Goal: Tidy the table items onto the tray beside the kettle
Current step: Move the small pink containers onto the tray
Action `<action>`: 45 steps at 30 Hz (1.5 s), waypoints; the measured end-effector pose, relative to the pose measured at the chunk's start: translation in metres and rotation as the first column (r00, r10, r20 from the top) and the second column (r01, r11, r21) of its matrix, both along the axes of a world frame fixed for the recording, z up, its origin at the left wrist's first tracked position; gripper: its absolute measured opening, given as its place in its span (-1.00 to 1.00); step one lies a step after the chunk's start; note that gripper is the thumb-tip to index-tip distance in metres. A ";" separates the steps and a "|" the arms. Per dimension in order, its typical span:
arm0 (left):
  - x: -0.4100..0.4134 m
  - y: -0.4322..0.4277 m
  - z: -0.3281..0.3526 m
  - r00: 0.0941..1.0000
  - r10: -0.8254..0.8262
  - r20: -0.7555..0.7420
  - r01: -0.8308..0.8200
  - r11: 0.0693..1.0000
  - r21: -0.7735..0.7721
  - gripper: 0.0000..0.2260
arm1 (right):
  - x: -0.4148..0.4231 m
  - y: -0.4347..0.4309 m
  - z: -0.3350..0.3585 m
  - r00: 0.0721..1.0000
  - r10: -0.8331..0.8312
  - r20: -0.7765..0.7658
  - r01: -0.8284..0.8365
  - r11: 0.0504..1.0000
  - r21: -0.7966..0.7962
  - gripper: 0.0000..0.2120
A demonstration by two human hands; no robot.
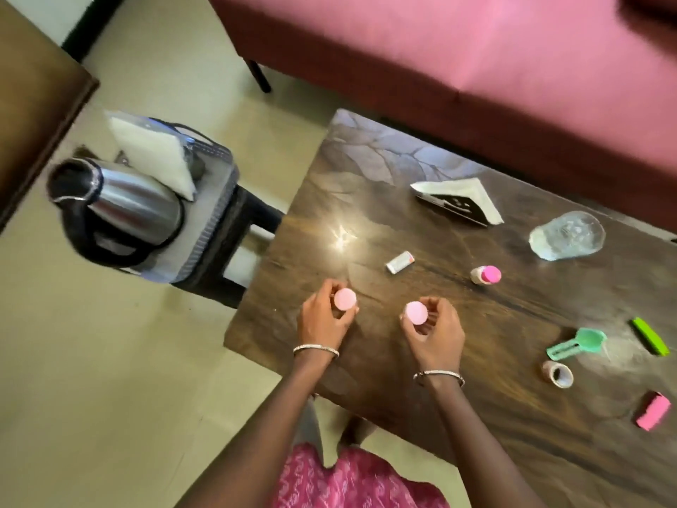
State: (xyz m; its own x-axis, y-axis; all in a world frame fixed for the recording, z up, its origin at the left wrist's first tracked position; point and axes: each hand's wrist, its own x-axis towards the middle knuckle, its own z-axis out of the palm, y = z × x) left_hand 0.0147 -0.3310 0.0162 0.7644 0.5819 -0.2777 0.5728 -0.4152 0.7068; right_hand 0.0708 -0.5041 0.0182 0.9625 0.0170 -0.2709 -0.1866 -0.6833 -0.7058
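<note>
Two bottles with pale pink caps, lower centre, over the table (366,185) edge: left bottle (345,299) gripped by left hand (322,320), right bottle (416,312) gripped by right hand (432,331). On the table, centre to right: white box (400,262) lying flat, small pink-capped bottle (486,275), glass bowl (567,234), napkin holder (458,201), green scoop (577,344), green clip (650,337), tape roll (549,368), pink roller (654,410). Grey tray (216,214) at left, steel kettle (121,203) on it.

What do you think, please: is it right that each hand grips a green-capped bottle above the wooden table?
Not quite: the caps are pink, not green. The head view shows the left hand gripping one pink-capped bottle and the right hand another, above the wooden table.
</note>
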 end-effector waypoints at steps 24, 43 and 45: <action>0.088 0.347 -0.054 0.976 0.054 -0.210 0.016 0.948 0.319 -0.71 | 0.093 0.404 -0.029 0.844 0.528 0.095 -0.528 0.849 -0.024 -0.65; 0.113 0.360 -0.116 0.967 0.012 -0.254 0.101 0.898 0.428 -0.50 | 0.136 0.449 -0.080 0.761 0.646 0.064 -0.557 0.701 -0.446 -0.73; 0.108 0.358 -0.114 0.977 0.012 -0.211 0.086 0.890 0.448 -0.55 | 0.135 0.453 -0.078 0.747 0.664 0.020 -0.573 0.659 -0.487 -0.75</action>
State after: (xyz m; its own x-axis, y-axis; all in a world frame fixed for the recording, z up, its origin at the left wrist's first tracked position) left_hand 0.1227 0.0268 -0.0976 0.7433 0.6537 -0.1417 0.6608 -0.6848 0.3073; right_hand 0.2056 -0.0512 -0.0603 0.8006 0.5552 -0.2254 0.4898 -0.8231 -0.2876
